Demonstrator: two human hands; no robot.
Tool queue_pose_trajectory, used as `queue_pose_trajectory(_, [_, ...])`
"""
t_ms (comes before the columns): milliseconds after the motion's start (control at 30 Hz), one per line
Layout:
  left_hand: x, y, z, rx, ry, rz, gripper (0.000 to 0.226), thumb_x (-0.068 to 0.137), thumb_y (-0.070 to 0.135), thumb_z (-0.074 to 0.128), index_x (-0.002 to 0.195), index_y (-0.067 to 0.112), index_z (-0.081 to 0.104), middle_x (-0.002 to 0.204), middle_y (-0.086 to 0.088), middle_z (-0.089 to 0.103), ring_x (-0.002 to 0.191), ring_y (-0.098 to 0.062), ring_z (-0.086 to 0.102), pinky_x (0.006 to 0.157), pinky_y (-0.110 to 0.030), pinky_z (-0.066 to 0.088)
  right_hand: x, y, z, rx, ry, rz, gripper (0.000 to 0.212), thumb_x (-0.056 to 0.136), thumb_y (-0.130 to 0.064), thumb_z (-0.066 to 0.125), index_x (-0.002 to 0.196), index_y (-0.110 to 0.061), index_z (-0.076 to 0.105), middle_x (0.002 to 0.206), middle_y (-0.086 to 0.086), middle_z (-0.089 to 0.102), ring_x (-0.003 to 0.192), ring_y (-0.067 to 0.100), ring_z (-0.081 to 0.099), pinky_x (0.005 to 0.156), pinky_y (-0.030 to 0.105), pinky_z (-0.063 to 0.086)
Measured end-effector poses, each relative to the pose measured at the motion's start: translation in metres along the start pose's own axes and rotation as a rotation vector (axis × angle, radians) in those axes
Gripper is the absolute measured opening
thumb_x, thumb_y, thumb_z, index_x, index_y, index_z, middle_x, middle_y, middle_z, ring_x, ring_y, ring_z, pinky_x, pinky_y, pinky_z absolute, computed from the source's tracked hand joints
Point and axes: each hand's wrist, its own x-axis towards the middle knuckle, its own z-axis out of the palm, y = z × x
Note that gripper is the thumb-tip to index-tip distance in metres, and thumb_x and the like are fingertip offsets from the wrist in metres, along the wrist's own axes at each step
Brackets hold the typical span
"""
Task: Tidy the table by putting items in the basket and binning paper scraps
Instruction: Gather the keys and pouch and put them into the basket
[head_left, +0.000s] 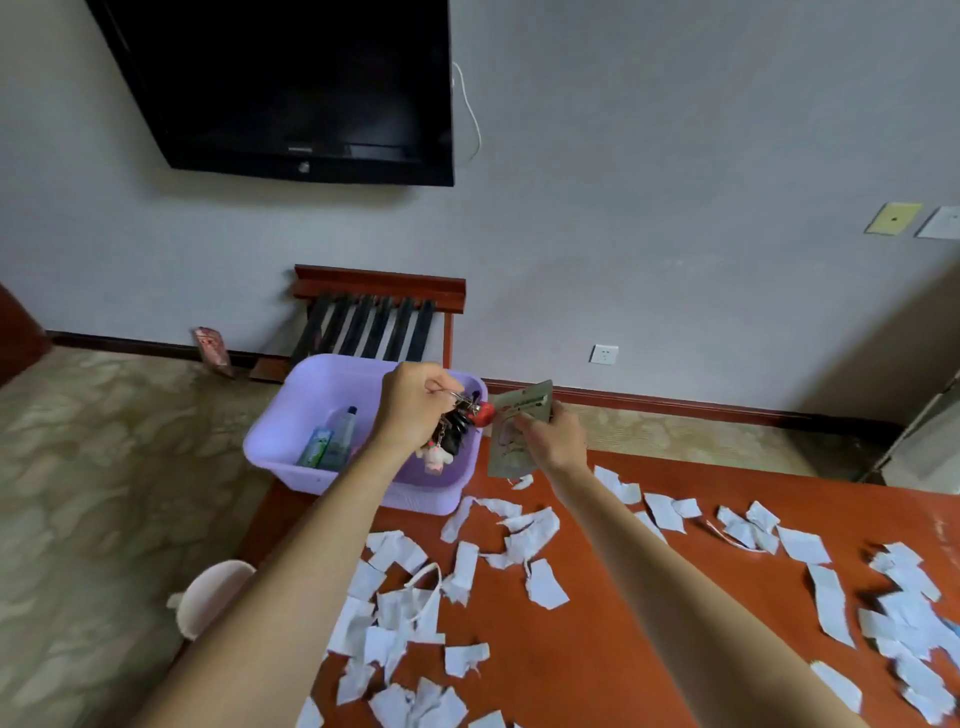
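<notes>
The left hand (413, 410) is clamping its grip on a key bunch (451, 439), which is dangling below it over the purple basket (265, 449). The right hand (553, 439) is pinching a flat packet (511, 454) just beside that grip. Paper scraps (544, 584) are lying beneath on the worktop (623, 597).

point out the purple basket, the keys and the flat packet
purple plastic basket (301, 410): head view, bare left inner wall
bunch of dark keys with charms (454, 435): head view, dark fobs
flat grey-green packet (506, 456): head view, lower half

Glossy wood table (597, 649), smooth plastic basket (306, 410), paper scraps (545, 584)
</notes>
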Motion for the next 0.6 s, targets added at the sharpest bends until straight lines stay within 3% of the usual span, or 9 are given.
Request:
queue_pose_trajectory(67, [0.018,-0.013,-0.011,-0.003,-0.001,0.005,0.023,0.083,-0.013,0.051,0.095,-0.007,0.07,0.099,-0.021,0.07,0.085,-0.017,0.059,0.066,-0.013,0.042,0.009,-0.008,0.019,-0.02,-0.004,0.0,0.03,0.085,-0.019,0.06,0.112,-0.005,0.062,0.11,0.012,0.068,0.095,0.026,0.064,0.079,0.032,0.052])
queue_pose_trajectory(167, [0.042,-0.032,-0.021,-0.049,0.086,0.033,0.02,0.084,-0.007,0.052,0.092,-0.006,0.07,0.094,-0.018,0.071,0.086,-0.019,0.062,0.063,-0.003,0.038,0.022,-0.015,0.045,-0.074,-0.016,-0.009,0.031,0.083,-0.018,0.059,0.111,-0.005,0.062,0.11,0.013,0.068,0.099,0.03,0.064,0.084,0.038,0.054])
queue_pose_trajectory(300, [0.059,-0.06,-0.023,-0.162,0.164,-0.006,0.014,0.088,-0.002,0.051,0.089,-0.003,0.066,0.084,-0.008,0.065,0.08,-0.018,0.057,0.061,-0.003,0.038,0.038,-0.016,0.077,-0.155,-0.092,-0.021,0.03,0.081,-0.013,0.057,0.109,-0.004,0.062,0.106,0.015,0.069,0.093,0.029,0.065,0.079,0.039,0.057])
queue_pose_trajectory(467, [0.069,-0.091,-0.024,-0.446,0.144,-0.224,0.015,0.093,0.005,0.046,0.09,0.007,0.061,0.077,-0.005,0.061,0.054,-0.016,0.048,0.036,-0.01,0.036,0.053,-0.011,0.101,-0.304,-0.175,0.021,0.027,0.087,-0.012,0.053,0.11,0.001,0.06,0.107,0.018,0.067,0.082,0.026,0.057,0.059,0.026,0.044])
queue_pose_trajectory(600, [0.082,-0.119,-0.017,-0.49,0.155,-0.333,0.014,0.091,0.017,0.051,0.079,0.02,0.059,0.095,-0.011,0.07,0.076,-0.024,0.063,0.056,-0.021,0.045,0.065,0.0,0.127,-0.367,-0.254,0.138,0.036,0.086,-0.011,0.055,0.119,0.001,0.051,0.115,0.018,0.063,0.108,0.034,0.06,0.08,0.033,0.049])
